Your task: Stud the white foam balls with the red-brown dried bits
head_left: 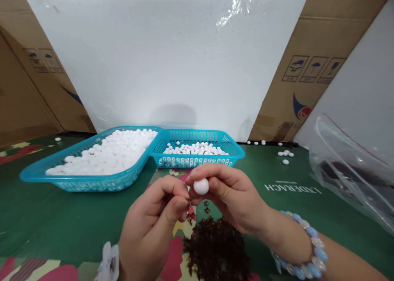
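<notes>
In the middle of the view, my right hand (238,196) pinches a smooth white ball (201,186) between its thumb and fingers. My left hand (154,225) is closed beside it, its thumb and index finger pressed on a small brown piece (190,199). That piece reaches toward the ball's lower left side; my fingers hide most of it, and whether it touches the ball I cannot tell. Just below my hands lies a heap of dark brown, spiky small pieces (217,248). A few loose brown pieces (207,207) sit above the heap.
Behind my hands stands a blue basket (197,134) of small white balls. A larger blue basket (37,172), full of white balls, adjoins it on the left. Loose white balls (285,162) and a clear plastic bag (353,178) lie right. A white board (184,59) leans against cardboard behind.
</notes>
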### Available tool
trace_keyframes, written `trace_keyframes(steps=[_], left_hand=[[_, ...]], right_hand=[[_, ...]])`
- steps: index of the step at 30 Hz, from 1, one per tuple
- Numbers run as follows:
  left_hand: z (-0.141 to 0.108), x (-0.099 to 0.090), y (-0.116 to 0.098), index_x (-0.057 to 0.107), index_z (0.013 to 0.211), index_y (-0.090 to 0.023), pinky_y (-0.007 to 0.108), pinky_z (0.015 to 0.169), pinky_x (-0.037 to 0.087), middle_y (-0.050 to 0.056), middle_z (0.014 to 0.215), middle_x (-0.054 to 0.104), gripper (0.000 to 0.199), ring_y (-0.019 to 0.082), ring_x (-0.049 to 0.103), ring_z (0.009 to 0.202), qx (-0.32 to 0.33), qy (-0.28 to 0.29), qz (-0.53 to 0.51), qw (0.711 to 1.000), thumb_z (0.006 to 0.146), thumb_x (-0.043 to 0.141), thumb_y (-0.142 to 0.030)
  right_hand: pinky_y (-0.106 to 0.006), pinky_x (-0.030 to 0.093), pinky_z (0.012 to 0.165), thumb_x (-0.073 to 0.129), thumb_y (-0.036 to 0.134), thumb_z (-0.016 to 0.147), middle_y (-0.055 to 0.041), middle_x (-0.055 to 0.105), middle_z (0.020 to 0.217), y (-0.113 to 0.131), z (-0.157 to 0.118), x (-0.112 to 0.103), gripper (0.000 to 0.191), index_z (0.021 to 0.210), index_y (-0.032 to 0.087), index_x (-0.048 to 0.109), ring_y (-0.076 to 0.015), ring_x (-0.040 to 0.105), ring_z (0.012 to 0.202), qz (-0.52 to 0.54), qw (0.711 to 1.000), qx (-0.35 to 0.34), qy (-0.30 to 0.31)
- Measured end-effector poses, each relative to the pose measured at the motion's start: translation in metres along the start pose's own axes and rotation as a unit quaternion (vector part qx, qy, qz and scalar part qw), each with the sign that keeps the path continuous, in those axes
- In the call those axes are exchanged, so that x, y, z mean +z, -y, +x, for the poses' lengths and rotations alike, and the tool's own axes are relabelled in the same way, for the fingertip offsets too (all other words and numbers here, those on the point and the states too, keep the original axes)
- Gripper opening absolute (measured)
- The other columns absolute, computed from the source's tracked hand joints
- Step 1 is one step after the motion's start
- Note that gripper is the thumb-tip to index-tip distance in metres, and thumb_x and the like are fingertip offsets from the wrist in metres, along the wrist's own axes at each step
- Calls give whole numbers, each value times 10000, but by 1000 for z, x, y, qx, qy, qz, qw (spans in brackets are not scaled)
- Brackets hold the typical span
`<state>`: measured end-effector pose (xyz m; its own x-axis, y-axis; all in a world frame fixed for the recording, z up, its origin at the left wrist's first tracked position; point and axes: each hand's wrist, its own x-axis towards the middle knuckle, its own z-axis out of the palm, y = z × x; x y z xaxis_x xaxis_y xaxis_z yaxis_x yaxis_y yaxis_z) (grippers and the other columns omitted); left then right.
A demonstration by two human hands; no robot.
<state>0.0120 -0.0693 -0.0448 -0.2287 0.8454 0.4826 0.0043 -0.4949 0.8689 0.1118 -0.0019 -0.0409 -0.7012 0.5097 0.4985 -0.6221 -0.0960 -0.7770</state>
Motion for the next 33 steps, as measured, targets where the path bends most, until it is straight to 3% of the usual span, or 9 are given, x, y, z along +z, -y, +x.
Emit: trace_keyframes(steps=[11, 25, 33], left_hand=[[-2, -2, 5, 491, 608, -254, 92, 406, 325, -68, 500, 429, 78, 41, 388, 437, 39, -9, 87, 995, 675, 458, -233], [-2, 5, 2, 477, 529, -224, 167, 370, 273, -69, 451, 410, 121, 59, 358, 403, 59, -79, 149, 984, 650, 482, -233], [-4, 4, 2, 464, 548, -230, 155, 383, 279, -72, 476, 412, 121, 57, 359, 429, 73, -65, 172, 980, 668, 459, -218]], right_hand=[[-148, 457, 551, 523, 242, 633, 28, 573, 675, -2, -2, -3, 94, 685, 216, 597, -45, 531, 598, -55, 998, -6, -36], [-124, 449, 534, 534, 236, 609, 35, 546, 647, 1, 0, -1, 103, 675, 202, 605, -26, 519, 564, -40, 999, -1, -32], [-80, 426, 567, 510, 211, 639, 53, 534, 652, 0, 0, -2, 107, 693, 200, 601, 1, 509, 594, -45, 999, -12, -16]])
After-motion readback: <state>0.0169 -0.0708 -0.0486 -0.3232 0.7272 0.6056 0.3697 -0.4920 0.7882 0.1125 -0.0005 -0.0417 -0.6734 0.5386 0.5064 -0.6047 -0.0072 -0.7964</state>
